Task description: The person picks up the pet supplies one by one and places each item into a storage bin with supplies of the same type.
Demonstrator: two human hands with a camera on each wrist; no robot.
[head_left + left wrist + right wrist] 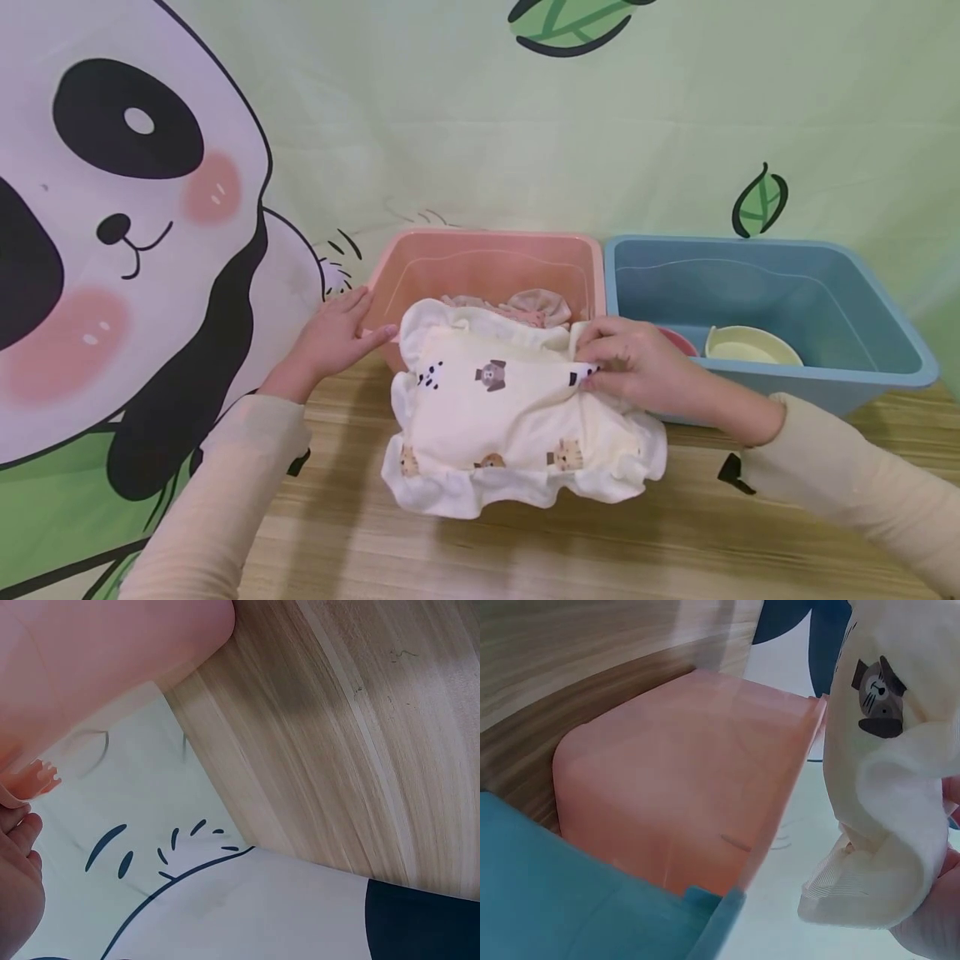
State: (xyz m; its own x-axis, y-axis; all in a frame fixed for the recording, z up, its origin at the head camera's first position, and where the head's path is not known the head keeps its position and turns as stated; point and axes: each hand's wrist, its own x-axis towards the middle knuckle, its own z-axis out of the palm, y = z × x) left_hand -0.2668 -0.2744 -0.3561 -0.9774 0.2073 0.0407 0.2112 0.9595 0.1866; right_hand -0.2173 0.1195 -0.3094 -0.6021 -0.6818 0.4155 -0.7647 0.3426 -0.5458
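Beige sleeves point(225, 500) framed a ruffled cloth point(480, 412) pinched by the right hand point(645, 367), while the left hand point(330, 337), fingers extended, touched the pink bin point(495, 262).

Soft, diffuse light is filling the head view, and blurry shadows are falling across the surface point(337, 533). Both wrist views are looking dimmer; in the left, the pink bin point(112, 660) is seemingly ghosting along one edge.

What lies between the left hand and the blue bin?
In the head view, the pink bin, its near side overlapped by the frilled cloth, lies between the left hand and the blue bin.
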